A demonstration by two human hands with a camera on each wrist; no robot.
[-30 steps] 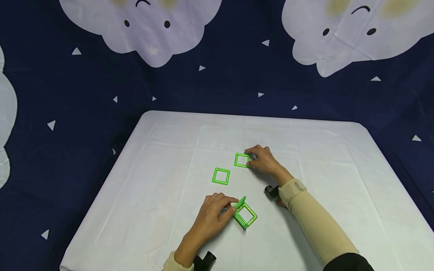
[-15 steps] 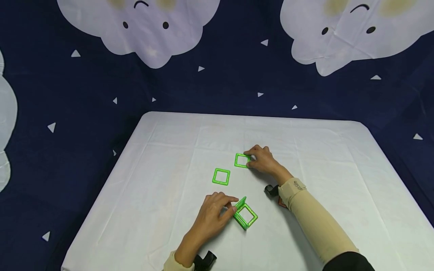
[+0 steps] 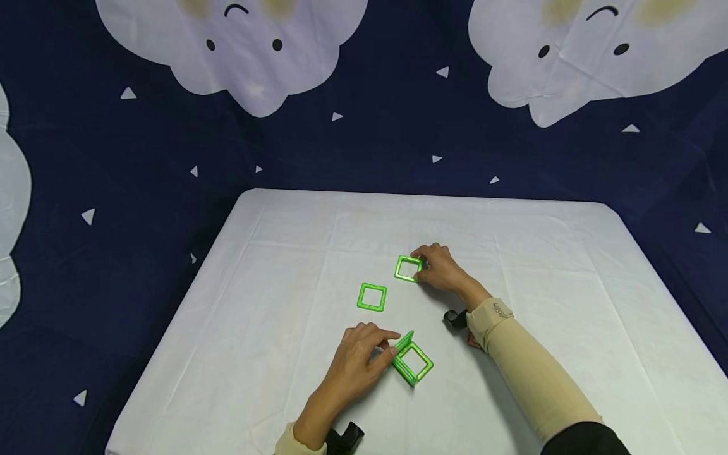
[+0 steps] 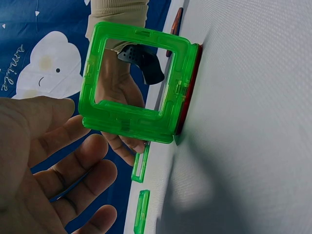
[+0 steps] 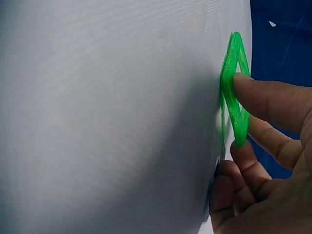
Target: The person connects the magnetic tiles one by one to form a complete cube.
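The right hand (image 3: pixel 445 270) pinches a green tile (image 3: pixel 397 266) by its near edge, well beyond the joined pair (image 3: pixel 405 373). The left hand (image 3: pixel 358 358) is nearer that pair, fingertips at its raised side; whether it grips, I cannot tell.

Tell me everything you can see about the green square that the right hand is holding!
The green square is a shiny, plastic-looking frame: four straight bars with rounded corners around an open-looking middle. The right hand pinches it at one side, with the thumb on its edge. It looks slightly tilted over the white table. I can't tell whether any part of it still rests on the cloth.
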